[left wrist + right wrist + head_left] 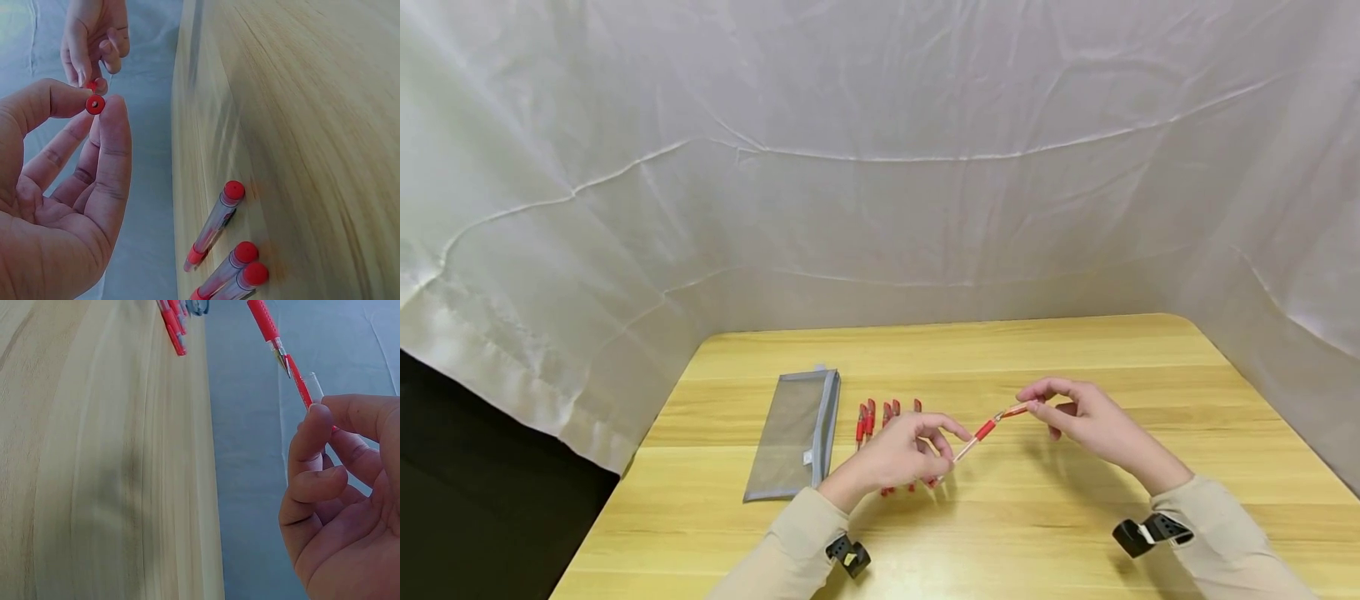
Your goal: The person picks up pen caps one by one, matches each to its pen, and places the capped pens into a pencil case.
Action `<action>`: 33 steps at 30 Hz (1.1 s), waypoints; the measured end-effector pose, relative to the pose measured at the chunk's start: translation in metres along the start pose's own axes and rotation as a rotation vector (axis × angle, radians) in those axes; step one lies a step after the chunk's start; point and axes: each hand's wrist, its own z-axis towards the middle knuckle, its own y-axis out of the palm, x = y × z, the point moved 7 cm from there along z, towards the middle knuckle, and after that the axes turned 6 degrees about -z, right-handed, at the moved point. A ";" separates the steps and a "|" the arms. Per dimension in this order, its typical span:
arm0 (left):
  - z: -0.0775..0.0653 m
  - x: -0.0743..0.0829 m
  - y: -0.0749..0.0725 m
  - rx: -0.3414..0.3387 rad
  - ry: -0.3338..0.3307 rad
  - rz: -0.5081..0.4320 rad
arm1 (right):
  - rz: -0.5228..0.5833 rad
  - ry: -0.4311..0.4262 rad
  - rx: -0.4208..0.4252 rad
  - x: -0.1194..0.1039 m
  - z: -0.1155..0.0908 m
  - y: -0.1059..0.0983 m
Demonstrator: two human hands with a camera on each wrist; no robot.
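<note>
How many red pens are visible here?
6: two pens beside the gray pouch, two more rightward, one farther right, an uncapped pen in the left hand; others may be hidden.

A grey mesh pouch (786,437) lies left of the fingers (952,424) on the wood-grain desk (1037,537) beneath them, with creased whitish curtain (925,217) beyond.

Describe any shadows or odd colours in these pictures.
Head view: soft shadow on the table below the right fingers, pale grey curtain; left wrist view: the curtain looks bluish; right wrist view: bluish curtain again, soft-edged shadow across the table.
</note>
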 end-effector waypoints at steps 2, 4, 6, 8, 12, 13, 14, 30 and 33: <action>0.000 -0.001 0.000 -0.002 -0.001 -0.007 | -0.004 0.005 0.004 0.001 0.000 0.000; -0.001 -0.001 -0.001 -0.002 -0.002 -0.018 | -0.007 0.012 0.008 0.001 0.000 -0.001; -0.001 0.000 -0.001 -0.005 0.001 -0.030 | -0.012 0.006 0.007 0.001 0.000 -0.001; 0.000 0.000 -0.001 -0.016 0.006 -0.024 | -0.018 -0.005 0.005 0.001 0.000 -0.001; 0.001 0.002 0.001 -0.046 0.016 -0.008 | -0.023 -0.021 -0.013 -0.001 -0.001 0.002; 0.001 0.002 0.002 -0.049 0.016 -0.003 | -0.023 -0.018 -0.015 -0.001 -0.001 0.002; 0.001 0.002 0.002 -0.051 0.015 -0.002 | -0.023 -0.019 -0.017 -0.001 -0.001 0.003; 0.004 0.006 0.012 -0.034 0.055 -0.110 | 0.069 -0.078 0.001 -0.006 0.004 0.014; 0.005 0.005 0.014 -0.006 0.054 -0.112 | 0.120 -0.074 0.057 -0.004 0.006 0.015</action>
